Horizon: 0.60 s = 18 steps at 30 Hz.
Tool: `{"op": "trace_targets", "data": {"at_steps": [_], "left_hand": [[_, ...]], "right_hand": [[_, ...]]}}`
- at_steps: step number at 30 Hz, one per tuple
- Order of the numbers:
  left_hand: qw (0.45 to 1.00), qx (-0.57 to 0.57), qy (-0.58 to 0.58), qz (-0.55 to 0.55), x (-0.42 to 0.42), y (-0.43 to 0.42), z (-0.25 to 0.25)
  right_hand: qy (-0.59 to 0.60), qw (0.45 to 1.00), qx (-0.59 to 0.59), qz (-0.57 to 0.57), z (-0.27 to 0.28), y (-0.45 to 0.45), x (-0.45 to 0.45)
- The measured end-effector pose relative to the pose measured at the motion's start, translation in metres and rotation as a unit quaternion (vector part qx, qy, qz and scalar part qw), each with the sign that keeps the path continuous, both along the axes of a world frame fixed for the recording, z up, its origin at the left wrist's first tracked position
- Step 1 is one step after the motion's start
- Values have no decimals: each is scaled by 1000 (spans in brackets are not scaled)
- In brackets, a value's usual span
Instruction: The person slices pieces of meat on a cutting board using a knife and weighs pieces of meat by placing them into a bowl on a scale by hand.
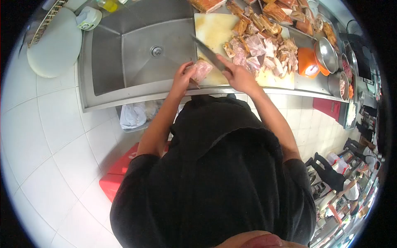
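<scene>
My right hand is closed round the handle of a knife, whose blade points up and left over the cutting board. Beside it, my left hand grips a piece of pale pink meat at the board's near left corner, by the sink edge. The blade is just above and right of that piece; whether it touches cannot be made out. To the right of the knife lies a heap of cut meat, with pale slices and browned skin pieces.
A steel sink with a drain is on the left. Larger browned slabs lie at the back. An orange scale with a metal bowl stands right, near more bowls. Co-workers are at far right.
</scene>
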State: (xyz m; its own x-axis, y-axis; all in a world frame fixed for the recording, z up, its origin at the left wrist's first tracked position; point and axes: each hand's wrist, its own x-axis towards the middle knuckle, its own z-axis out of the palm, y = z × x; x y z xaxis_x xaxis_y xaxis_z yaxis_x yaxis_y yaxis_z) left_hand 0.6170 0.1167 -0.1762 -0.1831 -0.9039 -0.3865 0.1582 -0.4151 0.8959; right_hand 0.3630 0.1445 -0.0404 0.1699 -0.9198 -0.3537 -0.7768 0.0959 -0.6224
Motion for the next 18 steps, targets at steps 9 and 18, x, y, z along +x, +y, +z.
{"op": "trace_targets", "data": {"at_steps": [9,18], "left_hand": [[1000,-8,20,15,8,-16,40],[996,-78,11,-38,-53,-69,82]], "right_hand": [[-85,972,-143,-166,-29,28,-73],[-164,950,-120,-238,6,116,-111]]}}
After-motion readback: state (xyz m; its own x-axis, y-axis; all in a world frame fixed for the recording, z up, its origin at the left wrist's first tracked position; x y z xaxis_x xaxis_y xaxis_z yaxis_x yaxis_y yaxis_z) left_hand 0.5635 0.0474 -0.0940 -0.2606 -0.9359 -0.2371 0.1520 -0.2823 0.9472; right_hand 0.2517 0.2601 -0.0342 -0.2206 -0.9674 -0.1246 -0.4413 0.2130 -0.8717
